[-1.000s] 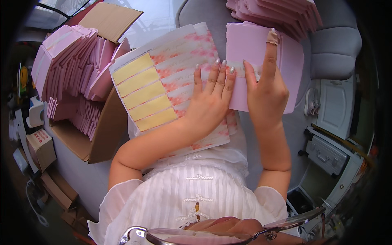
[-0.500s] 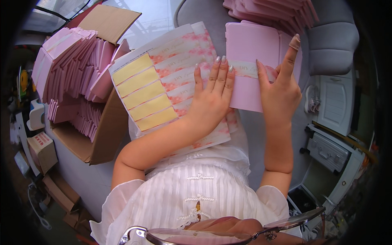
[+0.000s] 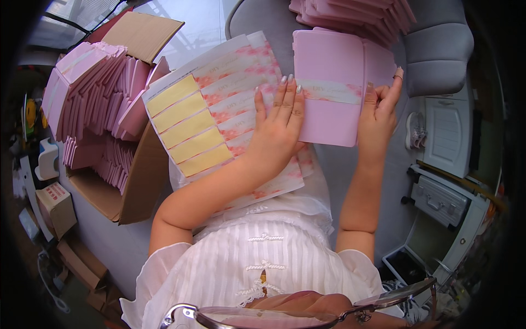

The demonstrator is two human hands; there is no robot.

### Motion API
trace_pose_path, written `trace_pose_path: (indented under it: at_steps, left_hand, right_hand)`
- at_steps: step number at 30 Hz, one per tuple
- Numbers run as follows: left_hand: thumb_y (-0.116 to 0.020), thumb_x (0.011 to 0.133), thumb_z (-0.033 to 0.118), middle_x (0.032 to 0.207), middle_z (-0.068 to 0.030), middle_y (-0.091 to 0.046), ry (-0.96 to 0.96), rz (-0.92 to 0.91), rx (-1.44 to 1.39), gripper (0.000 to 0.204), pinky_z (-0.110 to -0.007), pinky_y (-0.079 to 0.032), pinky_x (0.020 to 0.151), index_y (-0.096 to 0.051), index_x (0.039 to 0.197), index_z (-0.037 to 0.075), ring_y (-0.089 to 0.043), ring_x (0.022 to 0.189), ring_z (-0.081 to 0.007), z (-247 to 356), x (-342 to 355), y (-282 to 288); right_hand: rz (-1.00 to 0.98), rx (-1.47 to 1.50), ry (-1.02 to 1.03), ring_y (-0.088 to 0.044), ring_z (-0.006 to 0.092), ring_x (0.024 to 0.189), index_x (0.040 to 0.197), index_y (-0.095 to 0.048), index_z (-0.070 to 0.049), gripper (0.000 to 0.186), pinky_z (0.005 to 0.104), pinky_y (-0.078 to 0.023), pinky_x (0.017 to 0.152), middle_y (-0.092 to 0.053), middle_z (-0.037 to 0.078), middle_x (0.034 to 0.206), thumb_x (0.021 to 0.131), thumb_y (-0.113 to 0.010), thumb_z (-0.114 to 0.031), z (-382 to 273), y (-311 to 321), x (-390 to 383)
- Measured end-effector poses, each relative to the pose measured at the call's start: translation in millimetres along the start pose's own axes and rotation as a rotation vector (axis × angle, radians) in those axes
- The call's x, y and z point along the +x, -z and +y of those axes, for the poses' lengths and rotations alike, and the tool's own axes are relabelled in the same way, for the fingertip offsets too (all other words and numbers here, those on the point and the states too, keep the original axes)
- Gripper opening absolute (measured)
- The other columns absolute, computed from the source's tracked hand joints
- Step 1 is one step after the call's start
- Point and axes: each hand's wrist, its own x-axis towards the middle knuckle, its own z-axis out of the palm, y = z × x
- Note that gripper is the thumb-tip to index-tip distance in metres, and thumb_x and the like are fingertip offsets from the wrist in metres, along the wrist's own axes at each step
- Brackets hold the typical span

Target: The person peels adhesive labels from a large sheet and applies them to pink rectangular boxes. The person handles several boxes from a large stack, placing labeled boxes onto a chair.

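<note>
My left hand point(image 3: 276, 126) lies open, fingers flat, across the right part of floral-printed sticker sheets point(image 3: 208, 82) and against the left edge of a flat pink case point(image 3: 327, 120). The top sheet has a column of bare yellow backing strips point(image 3: 189, 137) at its left. A floral label band point(image 3: 327, 88) runs across the pink case. My right hand point(image 3: 378, 118) is closed on the case's right side, thumb at the end of the band and index finger bent along the edge. Its other fingertips are partly hidden.
An open cardboard box point(image 3: 137, 181) full of stacked pink pieces point(image 3: 87, 93) stands at left. More pink pieces point(image 3: 350, 16) are piled at top, beside a grey padded seat point(image 3: 441, 60). Shoes point(image 3: 415, 131) and a silver case point(image 3: 438, 203) sit right. Cartons point(image 3: 55, 211) lie far left.
My right hand has moved rightward to the case's edge, its raised index finger now bent down there, uncovering the band across the case. My left hand has shifted slightly left in view.
</note>
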Motion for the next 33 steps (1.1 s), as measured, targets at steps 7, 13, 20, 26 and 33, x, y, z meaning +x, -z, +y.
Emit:
trace_pose_path:
  at_steps: [7, 13, 20, 26, 33]
  left_hand:
    - [-0.079, 0.064, 0.022, 0.144, -0.0266, -0.034, 0.007, 0.047, -0.040, 0.100, -0.068, -0.015, 0.105, -0.024, 0.140, -0.012, -0.029, 0.138, -0.0385, 1.1, -3.1, 2.5]
    - [-0.080, 0.068, 0.027, 0.145, -0.0215, -0.036, -0.031, 0.104, -0.048, 0.109, -0.068, -0.013, 0.105, -0.011, 0.145, -0.008, -0.034, 0.135, -0.0384, 2.6, -23.9, 26.4]
    - [-0.070, 0.080, 0.014, 0.147, -0.0260, -0.028, 0.115, 0.296, -0.033, 0.082, -0.059, -0.016, 0.110, -0.021, 0.145, -0.002, -0.027, 0.137, -0.0441, -32.6, -104.8, 76.6]
    - [-0.057, 0.089, 0.007, 0.151, -0.0243, -0.019, 0.373, 0.329, 0.051, 0.065, -0.048, -0.021, 0.112, -0.023, 0.144, -0.002, -0.022, 0.140, -0.0392, -52.0, -158.9, 85.7]
    - [-0.054, 0.092, 0.008, 0.151, -0.0192, -0.023, 0.589, 0.527, -0.446, 0.060, -0.041, -0.028, 0.110, -0.025, 0.144, -0.001, -0.028, 0.138, -0.0287, -55.8, -180.8, 66.3]
  right_hand:
    - [-0.091, 0.081, -0.060, -0.047, 0.0153, 0.069, 0.147, -0.019, -0.003, 0.076, 0.0274, -0.045, 0.068, -0.045, 0.004, 0.079, 0.089, -0.065, -0.020, -4.4, 5.7, -5.2]
    - [-0.037, 0.105, -0.017, -0.048, 0.0166, 0.070, 0.146, -0.019, -0.002, 0.076, 0.0302, -0.046, 0.071, -0.046, 0.004, 0.081, 0.089, -0.065, -0.022, 13.4, -0.6, -6.6]
    - [0.106, -0.359, 0.172, -0.052, 0.0249, 0.082, 0.144, -0.018, 0.004, 0.105, 0.0363, -0.046, 0.078, -0.049, 0.011, 0.094, 0.074, -0.076, -0.050, -40.2, 1.0, -13.9]
    - [0.104, -0.400, 0.312, -0.047, 0.0278, 0.091, 0.145, -0.014, 0.002, 0.106, 0.0362, -0.044, 0.085, -0.045, 0.014, 0.105, 0.074, -0.078, -0.043, -38.3, -18.8, -11.5]
    - [-0.077, 0.033, -0.013, -0.045, 0.0210, 0.082, 0.148, -0.015, -0.003, 0.081, 0.0318, -0.044, 0.081, -0.045, 0.011, 0.099, 0.086, -0.067, -0.011, -15.1, 0.7, -4.4]
